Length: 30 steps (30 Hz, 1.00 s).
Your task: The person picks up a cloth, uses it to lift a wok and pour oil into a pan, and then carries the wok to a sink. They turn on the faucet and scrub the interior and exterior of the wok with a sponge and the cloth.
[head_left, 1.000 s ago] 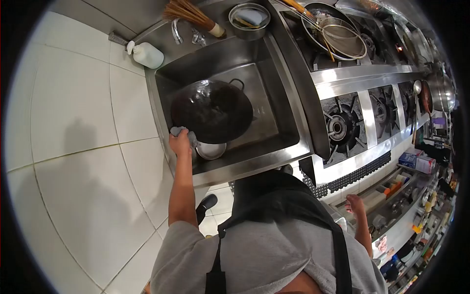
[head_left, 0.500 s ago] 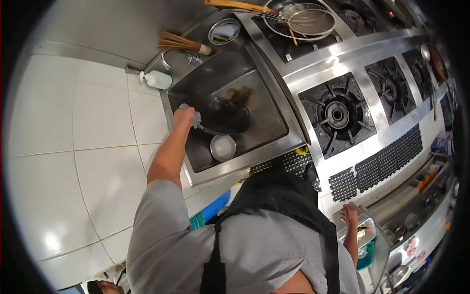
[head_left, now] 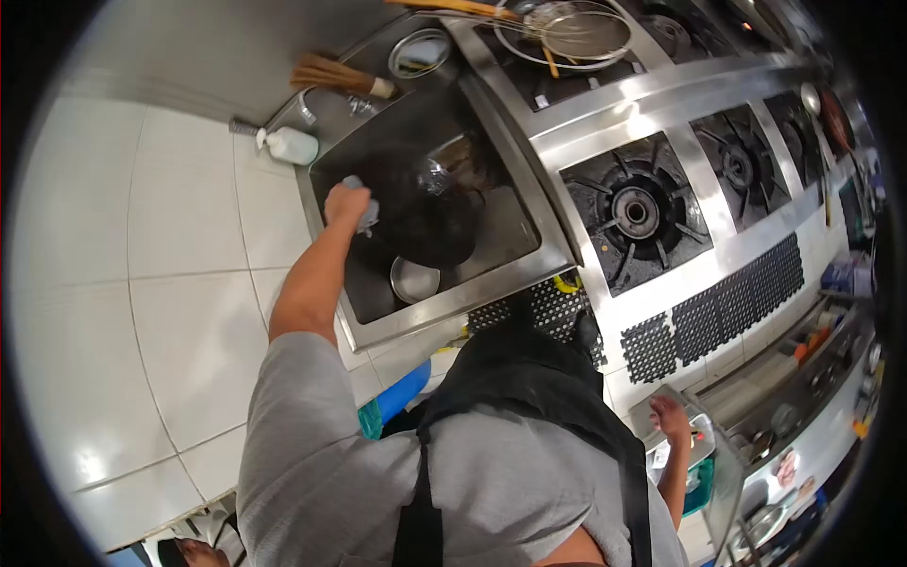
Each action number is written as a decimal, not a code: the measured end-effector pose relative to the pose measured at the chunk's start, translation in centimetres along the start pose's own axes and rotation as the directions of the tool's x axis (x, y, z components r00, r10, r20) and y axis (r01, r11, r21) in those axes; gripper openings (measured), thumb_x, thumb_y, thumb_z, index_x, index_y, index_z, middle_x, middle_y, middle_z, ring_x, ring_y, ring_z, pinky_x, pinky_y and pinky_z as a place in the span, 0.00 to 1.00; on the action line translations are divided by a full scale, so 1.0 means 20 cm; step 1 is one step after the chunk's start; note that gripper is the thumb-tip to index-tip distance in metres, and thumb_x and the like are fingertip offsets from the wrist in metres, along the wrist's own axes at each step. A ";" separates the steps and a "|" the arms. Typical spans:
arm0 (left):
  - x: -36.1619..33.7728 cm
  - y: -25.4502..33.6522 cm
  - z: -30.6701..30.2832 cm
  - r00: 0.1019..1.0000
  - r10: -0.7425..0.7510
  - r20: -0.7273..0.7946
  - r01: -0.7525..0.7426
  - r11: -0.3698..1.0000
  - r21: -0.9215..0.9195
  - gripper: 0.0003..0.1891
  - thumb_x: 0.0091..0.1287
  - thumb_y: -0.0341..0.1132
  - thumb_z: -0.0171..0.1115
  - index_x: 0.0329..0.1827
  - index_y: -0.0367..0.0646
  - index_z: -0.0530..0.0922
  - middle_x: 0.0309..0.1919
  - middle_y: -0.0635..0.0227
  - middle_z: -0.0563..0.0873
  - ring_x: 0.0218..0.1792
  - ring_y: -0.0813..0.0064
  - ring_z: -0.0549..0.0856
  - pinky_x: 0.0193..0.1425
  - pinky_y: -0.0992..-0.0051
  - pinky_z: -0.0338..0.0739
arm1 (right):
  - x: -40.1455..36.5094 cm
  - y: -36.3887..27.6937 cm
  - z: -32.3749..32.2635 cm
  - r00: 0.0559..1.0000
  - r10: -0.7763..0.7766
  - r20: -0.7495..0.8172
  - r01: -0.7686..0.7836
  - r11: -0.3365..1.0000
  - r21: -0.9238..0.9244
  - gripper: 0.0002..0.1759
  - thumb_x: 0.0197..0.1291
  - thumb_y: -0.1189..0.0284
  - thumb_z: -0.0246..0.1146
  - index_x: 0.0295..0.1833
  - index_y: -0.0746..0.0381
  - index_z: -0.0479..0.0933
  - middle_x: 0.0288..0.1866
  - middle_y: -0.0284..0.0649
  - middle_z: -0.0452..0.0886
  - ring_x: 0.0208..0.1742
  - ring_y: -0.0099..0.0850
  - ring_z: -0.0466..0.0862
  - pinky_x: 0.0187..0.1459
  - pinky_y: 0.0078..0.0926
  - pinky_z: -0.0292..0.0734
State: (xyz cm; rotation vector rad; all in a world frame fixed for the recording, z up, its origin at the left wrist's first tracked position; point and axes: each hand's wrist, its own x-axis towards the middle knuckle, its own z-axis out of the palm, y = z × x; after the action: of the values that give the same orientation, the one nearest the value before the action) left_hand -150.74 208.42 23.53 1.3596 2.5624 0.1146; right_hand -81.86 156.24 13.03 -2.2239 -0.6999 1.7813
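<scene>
My left hand [head_left: 346, 205] is closed round a grey cloth [head_left: 369, 219] at the handle end of a black wok [head_left: 435, 231]. The wok sits low in the steel sink [head_left: 518, 219], with a shiny wet patch by its far side. Close to the wok's near side, a small round metal bowl [head_left: 415, 282] rests on the sink bottom. Away to the right of my body hangs my right hand [head_left: 669, 418], its fingers loosely bent and apart, holding nothing.
Behind the sink are a faucet [head_left: 305, 107], a bundled brush [head_left: 338, 76], a white pump bottle [head_left: 291, 146] and a metal bowl [head_left: 419, 54]. Gas burners [head_left: 635, 210] line the right, one bearing a strainer [head_left: 586, 36]. Another person's head [head_left: 194, 553] shows lower left.
The wok has turned in my left hand and now shows a broader dark face. Brown liquid seen earlier beyond it is less distinct. The whole view has shifted slightly.
</scene>
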 end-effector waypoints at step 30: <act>-0.05 -0.54 0.44 0.904 0.351 0.244 -0.118 0.754 -0.646 0.23 0.69 0.38 0.62 0.61 0.31 0.77 0.56 0.35 0.84 0.62 0.40 0.81 0.67 0.52 0.75 | 0.78 -4.02 2.28 0.519 -0.618 0.590 0.651 -0.161 -0.742 0.21 0.71 0.55 0.59 0.49 0.62 0.84 0.44 0.52 0.87 0.46 0.51 0.89 0.51 0.48 0.84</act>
State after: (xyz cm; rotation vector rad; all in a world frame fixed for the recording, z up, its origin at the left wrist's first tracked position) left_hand -156.68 201.15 13.23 1.2762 1.7915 0.6409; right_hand -141.95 227.45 23.88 -1.4042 -2.9050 0.7027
